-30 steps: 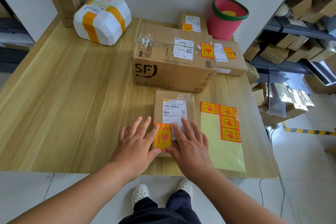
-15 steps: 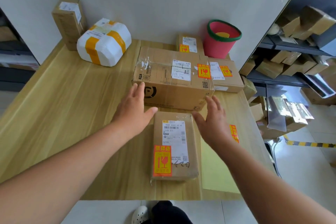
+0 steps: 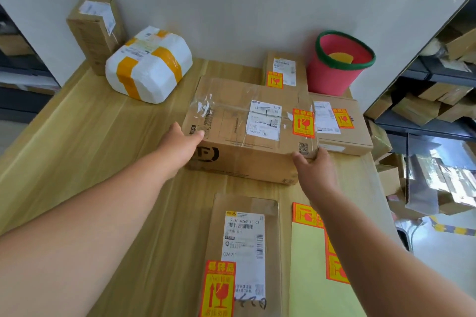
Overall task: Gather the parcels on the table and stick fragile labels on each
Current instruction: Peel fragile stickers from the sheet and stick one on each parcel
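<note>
A parcel depot, by the look of my bench.
Labelled boxes (image 3: 244,121) crowd my table (image 3: 103,149); cartons (image 3: 416,108) fill the shelves (image 3: 425,130).

Six parcels (image 3: 94,33) (image 3: 149,64) (image 3: 244,121) (image 3: 286,69) (image 3: 342,134) (image 3: 244,213) — four bearing fragile labels (image 3: 274,80) (image 3: 303,123) (image 3: 342,118) (image 3: 218,288) — one red bucket (image 3: 334,72), one label sheet (image 3: 306,265).

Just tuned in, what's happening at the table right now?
A person grips the large carton by its near corners, left hand on the left, right hand on the right. It carries a fragile label, as does the flat parcel nearest the camera. The white taped parcel and tall box at back left show none.
</note>
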